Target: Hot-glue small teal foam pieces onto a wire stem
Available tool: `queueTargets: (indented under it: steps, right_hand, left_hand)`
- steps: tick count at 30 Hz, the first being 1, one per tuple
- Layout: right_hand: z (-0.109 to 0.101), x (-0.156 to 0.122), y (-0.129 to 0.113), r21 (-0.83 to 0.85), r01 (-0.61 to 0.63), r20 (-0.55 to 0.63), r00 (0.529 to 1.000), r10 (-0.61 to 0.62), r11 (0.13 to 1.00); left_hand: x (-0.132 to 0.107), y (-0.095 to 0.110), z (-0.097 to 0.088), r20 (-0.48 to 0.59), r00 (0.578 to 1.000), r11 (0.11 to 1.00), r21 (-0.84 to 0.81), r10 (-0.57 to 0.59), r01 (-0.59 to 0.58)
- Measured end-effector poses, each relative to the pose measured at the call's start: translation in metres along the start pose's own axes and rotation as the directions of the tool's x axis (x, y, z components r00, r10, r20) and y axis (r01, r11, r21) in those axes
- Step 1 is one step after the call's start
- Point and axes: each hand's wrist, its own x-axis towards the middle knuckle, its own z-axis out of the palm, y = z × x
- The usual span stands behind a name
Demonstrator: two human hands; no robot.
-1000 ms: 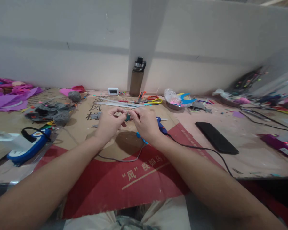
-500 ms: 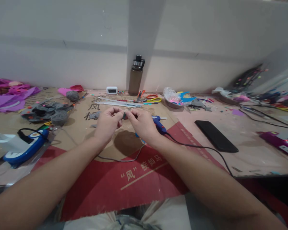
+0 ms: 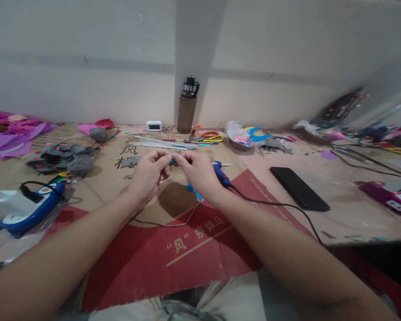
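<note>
Over the cardboard sheet (image 3: pixel 194 249), my left hand (image 3: pixel 152 176) and my right hand (image 3: pixel 198 174) meet fingertip to fingertip. Between them they pinch a small dark green piece (image 3: pixel 172 161), mostly covered by the fingers and too small to name. Just right of my right hand lies a blue glue gun (image 3: pixel 221 174), its cord trailing toward the table's front edge. A small blue item (image 3: pixel 194 191) sits below my right hand, partly hidden by it. Grey felt scraps (image 3: pixel 131 161) lie to the left of my left hand, and a grey yarn strand (image 3: pixel 173 224) runs beneath both.
Behind the hands stand a dark bottle (image 3: pixel 187 107), a small white clock (image 3: pixel 154 126) and scissors (image 3: pixel 212 136). A bowl (image 3: pixel 240 145) of craft bits and a black phone (image 3: pixel 299 188) are rightward. A blue power strip (image 3: pixel 33 209) and grey yarn (image 3: pixel 80 166) lie left.
The view has shifted slightly. Both hands remain together at nearly the same spot, the fingers still pinching the small green piece, which shows slightly differently.
</note>
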Motion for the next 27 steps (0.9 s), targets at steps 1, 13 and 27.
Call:
queueTargets:
  steps: [1, 13, 27]
  right_hand:
    - [-0.001, 0.0, 0.001, 0.012, -0.018, -0.002, 1.0, 0.018, 1.0]
    - [-0.004, 0.005, 0.01, 0.072, -0.04, -0.02, 0.999, 0.042, 0.997]
    - [-0.003, 0.002, 0.013, 0.157, -0.034, 0.011, 0.999, 0.033, 0.987]
  left_hand:
    - [0.0, 0.001, 0.0, 0.005, 1.0, 1.0, -0.011, -0.011, 0.011]
    - [0.008, -0.001, -0.007, 0.144, 0.986, 0.985, -0.136, -0.082, 0.101]
    - [0.013, 0.002, -0.014, 0.168, 0.978, 0.992, 0.037, -0.125, 0.12]
